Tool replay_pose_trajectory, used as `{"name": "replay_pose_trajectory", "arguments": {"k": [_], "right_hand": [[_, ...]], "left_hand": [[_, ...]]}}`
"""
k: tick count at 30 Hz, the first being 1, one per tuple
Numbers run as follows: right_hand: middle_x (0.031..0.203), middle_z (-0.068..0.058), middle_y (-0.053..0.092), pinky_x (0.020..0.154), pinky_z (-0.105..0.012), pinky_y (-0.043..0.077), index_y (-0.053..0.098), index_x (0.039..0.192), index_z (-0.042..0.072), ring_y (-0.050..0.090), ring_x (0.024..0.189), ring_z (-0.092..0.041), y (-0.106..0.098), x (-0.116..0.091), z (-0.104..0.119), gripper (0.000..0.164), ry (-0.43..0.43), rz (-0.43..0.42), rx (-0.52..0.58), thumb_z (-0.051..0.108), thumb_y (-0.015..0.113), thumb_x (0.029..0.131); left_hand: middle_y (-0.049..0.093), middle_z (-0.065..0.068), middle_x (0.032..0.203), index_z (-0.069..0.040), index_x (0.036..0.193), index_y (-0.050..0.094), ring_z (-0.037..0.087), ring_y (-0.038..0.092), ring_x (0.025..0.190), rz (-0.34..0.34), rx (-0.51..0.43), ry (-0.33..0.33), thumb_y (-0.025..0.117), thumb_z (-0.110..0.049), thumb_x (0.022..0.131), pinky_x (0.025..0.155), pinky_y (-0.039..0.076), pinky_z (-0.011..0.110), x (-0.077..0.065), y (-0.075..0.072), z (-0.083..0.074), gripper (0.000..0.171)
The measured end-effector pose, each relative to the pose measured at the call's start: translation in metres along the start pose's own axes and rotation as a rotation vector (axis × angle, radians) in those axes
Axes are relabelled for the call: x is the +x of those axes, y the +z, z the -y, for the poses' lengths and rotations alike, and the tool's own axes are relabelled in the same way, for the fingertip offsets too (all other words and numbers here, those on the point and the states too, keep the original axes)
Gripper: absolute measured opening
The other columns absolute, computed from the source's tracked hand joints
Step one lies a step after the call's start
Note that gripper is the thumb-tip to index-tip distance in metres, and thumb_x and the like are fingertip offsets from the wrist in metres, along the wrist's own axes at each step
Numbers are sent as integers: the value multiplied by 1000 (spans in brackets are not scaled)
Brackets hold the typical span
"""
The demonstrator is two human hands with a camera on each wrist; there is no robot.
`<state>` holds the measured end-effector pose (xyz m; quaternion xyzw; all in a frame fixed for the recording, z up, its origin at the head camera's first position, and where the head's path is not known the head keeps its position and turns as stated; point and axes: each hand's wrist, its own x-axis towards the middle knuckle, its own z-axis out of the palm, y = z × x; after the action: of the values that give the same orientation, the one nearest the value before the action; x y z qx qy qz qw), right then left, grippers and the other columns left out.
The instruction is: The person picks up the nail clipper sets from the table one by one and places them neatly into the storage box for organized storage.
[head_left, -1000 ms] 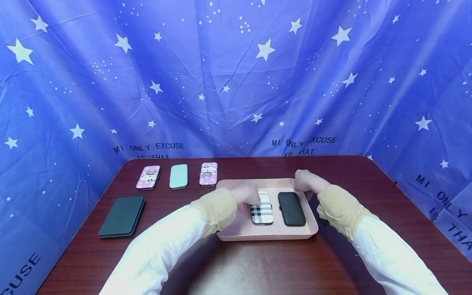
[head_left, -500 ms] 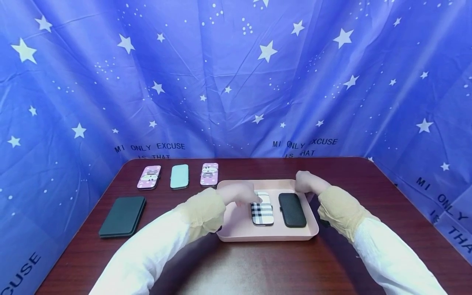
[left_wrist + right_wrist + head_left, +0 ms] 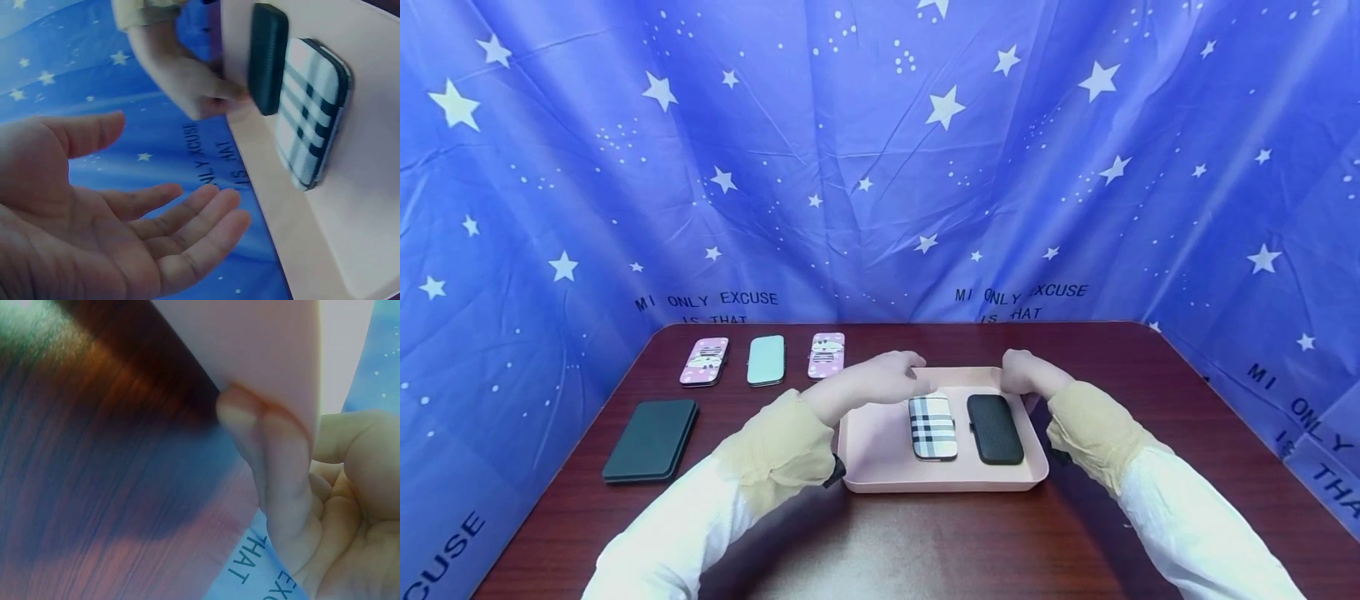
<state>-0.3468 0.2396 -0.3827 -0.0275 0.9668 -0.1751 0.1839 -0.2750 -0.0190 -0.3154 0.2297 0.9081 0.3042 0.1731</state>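
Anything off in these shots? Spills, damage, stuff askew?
No spill or damage visible; the plaid case and black case lie flat in the pink tray. One small oddity: a fold in the starry backdrop hides letters, so behind the tray its print reads "HAT", not "THAT".

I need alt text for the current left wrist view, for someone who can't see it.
A left hand, palm showing, holds nothing near a pale pink tray. In the tray lie a black-and-white plaid case and a black case; the right hand grips the tray's edge beside the black case, against a blue star-print cloth.
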Motion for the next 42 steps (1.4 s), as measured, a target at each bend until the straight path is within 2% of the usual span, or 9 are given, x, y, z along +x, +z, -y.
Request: {"name": "replay_pose_trajectory", "arguments": {"k": [4, 11, 16, 21, 25, 29, 32, 37, 42], "right_hand": [[76, -31, 63, 43, -39, 54, 51, 76, -4, 62, 41, -28, 0, -1, -1, 29, -22, -17, -5, 12, 39, 96], [81, -36, 61, 43, -38, 54, 50, 75, -4, 62, 41, -28, 0, -5, 3, 28, -22, -27, -1, 12, 39, 95], [81, -37, 61, 41, -37, 54, 49, 72, -2, 62, 42, -29, 0, -8, 5, 27, -38, -38, -5, 11, 40, 94], [68, -26, 62, 42, -36, 54, 48, 70, 0, 63, 42, -29, 0, -8, 5, 27, -27, -24, -2, 8, 40, 94], [62, -20, 61, 41, -34, 54, 48, 70, 1, 63, 42, -28, 0, -7, 4, 25, -18, -14, -10, 7, 41, 93], [59, -17, 61, 41, -33, 53, 48, 69, 2, 63, 42, -27, 0, -7, 4, 23, -27, -16, -21, 4, 42, 91], [58, -16, 61, 41, -33, 53, 48, 69, 2, 63, 42, -26, 0, -7, 3, 21, -33, -17, -18, 2, 42, 89], [59, -16, 61, 41, -34, 53, 48, 70, 1, 63, 42, -26, 0, -5, 2, 20, -20, -11, -4, 2, 42, 90], [62, -18, 62, 41, -34, 53, 49, 73, -1, 63, 42, -26, 0, -3, 1, 18, -22, -13, -8, 2, 42, 89]], "left_hand": [[61, 13, 120, -5, 134, 48, 23, 57, 111, -42, -36, 43, 55, -28, 94, 93, 47, 35, -9, -7, 1, 47], [60, 11, 121, -5, 134, 49, 23, 57, 112, -163, -92, 196, 54, -29, 95, 95, 47, 36, -22, -14, 4, 46], [56, 9, 128, -7, 134, 50, 24, 53, 118, -244, -122, 232, 59, -32, 92, 100, 44, 41, -34, -19, 7, 50], [52, 5, 134, -11, 137, 47, 20, 48, 124, -316, -124, 265, 61, -34, 91, 104, 40, 39, -47, -24, 11, 53], [48, 4, 137, -13, 140, 42, 18, 42, 128, -393, -84, 298, 59, -39, 92, 103, 41, 38, -59, -26, 16, 56], [43, 3, 143, -14, 143, 38, 18, 37, 133, -464, -28, 330, 53, -42, 95, 109, 33, 45, -70, -26, 23, 58], [37, 3, 148, -15, 145, 34, 19, 28, 139, -505, 14, 327, 50, -43, 96, 114, 22, 49, -77, -26, 29, 59], [27, 3, 154, -18, 149, 27, 19, 10, 145, -554, 64, 292, 49, -45, 96, 116, 17, 48, -88, -28, 40, 63], [23, 3, 155, -18, 150, 25, 21, 3, 146, -609, 151, 290, 54, -42, 94, 117, 10, 51, -96, -31, 49, 67]]}}
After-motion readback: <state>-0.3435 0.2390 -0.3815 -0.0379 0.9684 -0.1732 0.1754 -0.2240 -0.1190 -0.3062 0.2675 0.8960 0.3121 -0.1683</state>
